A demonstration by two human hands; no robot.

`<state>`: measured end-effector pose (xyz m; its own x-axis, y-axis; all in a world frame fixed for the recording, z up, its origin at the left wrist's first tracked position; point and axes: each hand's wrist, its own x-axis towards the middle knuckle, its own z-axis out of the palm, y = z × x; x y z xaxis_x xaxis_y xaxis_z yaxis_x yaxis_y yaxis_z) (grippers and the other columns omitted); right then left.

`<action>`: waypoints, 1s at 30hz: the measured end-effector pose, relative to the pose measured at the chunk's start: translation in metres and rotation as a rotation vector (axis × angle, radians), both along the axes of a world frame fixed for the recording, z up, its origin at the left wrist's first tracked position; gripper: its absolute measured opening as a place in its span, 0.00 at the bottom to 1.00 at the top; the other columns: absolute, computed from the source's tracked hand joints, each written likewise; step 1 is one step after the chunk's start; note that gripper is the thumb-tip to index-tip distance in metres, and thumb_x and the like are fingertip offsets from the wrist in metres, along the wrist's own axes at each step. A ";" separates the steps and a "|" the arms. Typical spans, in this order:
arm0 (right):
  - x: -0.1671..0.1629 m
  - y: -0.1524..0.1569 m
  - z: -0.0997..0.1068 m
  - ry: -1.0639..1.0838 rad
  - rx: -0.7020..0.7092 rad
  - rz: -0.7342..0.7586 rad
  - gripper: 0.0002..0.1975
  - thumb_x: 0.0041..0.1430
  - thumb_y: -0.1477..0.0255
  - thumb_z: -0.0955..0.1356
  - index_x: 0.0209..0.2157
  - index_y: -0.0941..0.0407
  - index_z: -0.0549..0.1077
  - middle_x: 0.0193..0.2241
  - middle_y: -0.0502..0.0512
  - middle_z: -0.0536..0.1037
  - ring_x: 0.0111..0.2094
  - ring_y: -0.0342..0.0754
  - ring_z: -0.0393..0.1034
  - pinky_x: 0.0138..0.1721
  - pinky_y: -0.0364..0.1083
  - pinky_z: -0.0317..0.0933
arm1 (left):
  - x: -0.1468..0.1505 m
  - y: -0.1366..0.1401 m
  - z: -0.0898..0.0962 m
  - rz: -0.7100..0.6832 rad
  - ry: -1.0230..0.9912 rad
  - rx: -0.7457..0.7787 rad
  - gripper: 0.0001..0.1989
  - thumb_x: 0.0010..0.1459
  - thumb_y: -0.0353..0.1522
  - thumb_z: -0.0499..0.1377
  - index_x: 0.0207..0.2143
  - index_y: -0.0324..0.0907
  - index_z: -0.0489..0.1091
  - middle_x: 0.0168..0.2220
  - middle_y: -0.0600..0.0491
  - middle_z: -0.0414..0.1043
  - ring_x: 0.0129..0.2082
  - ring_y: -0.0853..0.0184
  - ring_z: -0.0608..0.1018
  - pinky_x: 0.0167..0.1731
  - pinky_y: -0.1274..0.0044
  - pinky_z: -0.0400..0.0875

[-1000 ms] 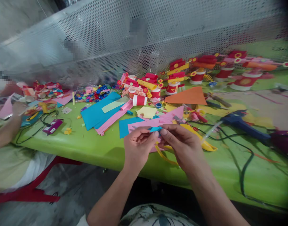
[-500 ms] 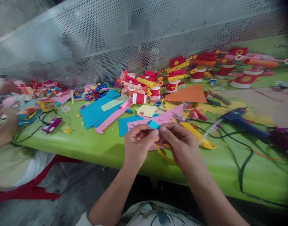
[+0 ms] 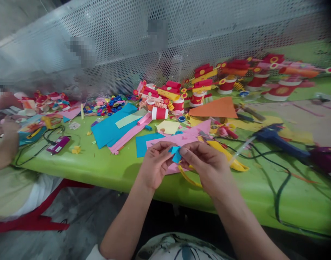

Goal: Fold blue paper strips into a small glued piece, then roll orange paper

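The hands [image 3: 209, 167] partly hide the small blue piece [image 3: 176, 155].

1 head-worn camera looks forward and down at nearby fingers [image 3: 188, 156] and green table [image 3: 111, 169].

Left fingers [image 3: 161, 146], right fingers [image 3: 188, 156] pinch folded blue piece [image 3: 176, 156] over green table [image 3: 100, 168].

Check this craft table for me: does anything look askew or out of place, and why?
Yes: one red-and-white cup lies on its side, just behind the pale yellow paper. It looks odd because other decorated cups nearby stand upright. Whether it fell or was laid there, I can't tell.
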<state>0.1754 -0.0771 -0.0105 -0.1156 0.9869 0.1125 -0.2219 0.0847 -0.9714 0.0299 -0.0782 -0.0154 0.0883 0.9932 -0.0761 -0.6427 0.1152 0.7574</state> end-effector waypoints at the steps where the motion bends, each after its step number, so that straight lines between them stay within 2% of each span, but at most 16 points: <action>1: 0.000 0.000 0.000 -0.013 0.003 -0.004 0.12 0.52 0.62 0.79 0.30 0.55 0.79 0.24 0.50 0.77 0.24 0.42 0.69 0.26 0.40 0.65 | 0.000 0.000 0.001 0.002 -0.003 0.004 0.13 0.42 0.33 0.76 0.30 0.41 0.78 0.31 0.56 0.78 0.31 0.74 0.78 0.35 0.82 0.74; 6: 0.001 0.000 -0.002 -0.040 0.018 -0.017 0.14 0.53 0.59 0.78 0.29 0.55 0.79 0.23 0.50 0.76 0.24 0.41 0.67 0.25 0.40 0.64 | 0.001 0.000 0.000 0.020 0.084 0.020 0.12 0.44 0.36 0.76 0.28 0.40 0.79 0.27 0.55 0.77 0.27 0.74 0.77 0.33 0.80 0.74; 13: -0.001 0.000 -0.002 -0.090 0.036 -0.079 0.14 0.50 0.60 0.79 0.29 0.55 0.79 0.23 0.50 0.77 0.22 0.42 0.67 0.24 0.41 0.64 | -0.004 0.000 -0.003 0.150 0.406 0.247 0.07 0.53 0.36 0.72 0.33 0.43 0.82 0.33 0.52 0.81 0.34 0.70 0.80 0.39 0.78 0.75; 22: 0.005 0.000 0.000 -0.152 0.119 -0.046 0.11 0.52 0.60 0.78 0.29 0.54 0.82 0.23 0.51 0.79 0.23 0.43 0.69 0.24 0.41 0.64 | -0.005 -0.008 0.003 0.204 0.606 0.376 0.07 0.59 0.36 0.67 0.36 0.42 0.81 0.34 0.50 0.81 0.36 0.66 0.80 0.39 0.76 0.76; 26: 0.008 0.001 -0.001 -0.162 0.127 -0.030 0.13 0.56 0.58 0.76 0.31 0.53 0.83 0.25 0.52 0.80 0.26 0.45 0.72 0.27 0.42 0.68 | -0.002 -0.013 0.004 0.312 0.791 0.464 0.07 0.63 0.36 0.63 0.39 0.43 0.80 0.35 0.49 0.80 0.35 0.65 0.80 0.38 0.75 0.74; 30: 0.011 -0.002 -0.003 -0.102 0.039 0.007 0.16 0.61 0.54 0.72 0.34 0.53 0.83 0.29 0.53 0.82 0.29 0.47 0.76 0.32 0.45 0.73 | 0.000 -0.017 0.003 0.439 0.922 0.557 0.06 0.64 0.33 0.62 0.41 0.45 0.80 0.38 0.49 0.80 0.39 0.63 0.80 0.43 0.74 0.73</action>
